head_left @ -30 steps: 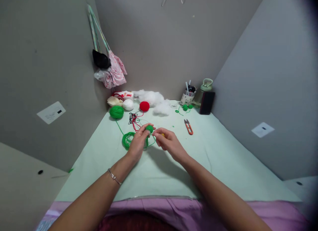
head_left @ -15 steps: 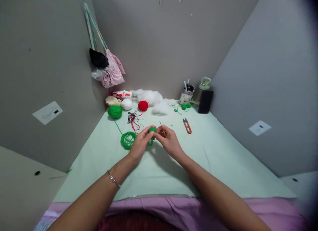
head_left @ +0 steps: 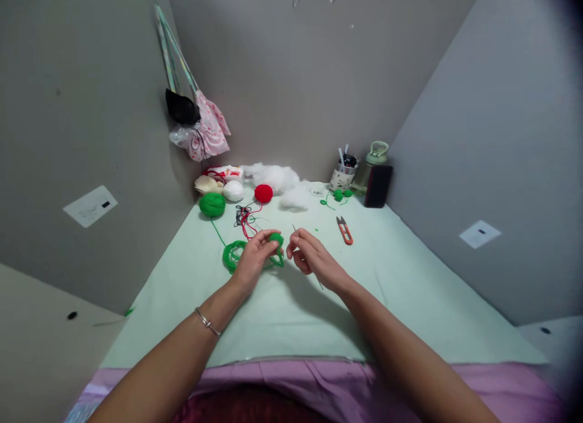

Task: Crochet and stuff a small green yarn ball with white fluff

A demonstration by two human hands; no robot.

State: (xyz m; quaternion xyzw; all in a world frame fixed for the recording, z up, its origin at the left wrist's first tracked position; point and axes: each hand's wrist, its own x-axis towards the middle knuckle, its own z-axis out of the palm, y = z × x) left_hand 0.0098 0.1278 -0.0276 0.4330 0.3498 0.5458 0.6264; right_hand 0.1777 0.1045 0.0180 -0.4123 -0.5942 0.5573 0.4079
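Observation:
My left hand (head_left: 255,256) is closed on a small green crochet piece (head_left: 276,238), pinched between thumb and fingers. A loop of green yarn (head_left: 279,261) hangs below it. Just to the right, a small gap away, my right hand (head_left: 314,257) has its fingers curled around a thin crochet hook (head_left: 321,284). One end of the hook shows above the fingers and the other below the palm; its middle is hidden. Loose coils of green yarn (head_left: 231,257) lie left of my left hand, and a strand runs from them to a green yarn ball (head_left: 212,204).
Orange thread snips (head_left: 345,230) lie right of my hands. Behind are a red yarn ball (head_left: 263,193), a white yarn ball (head_left: 234,191), white stuffing (head_left: 277,179) and tangled black yarn (head_left: 241,215). A pen cup (head_left: 342,177), bottle (head_left: 362,177) and dark phone (head_left: 378,186) stand at the back right.
My right hand has drawn apart from the green crochet piece and turned, so the hook now points along the palm. My left hand has shifted slightly left.

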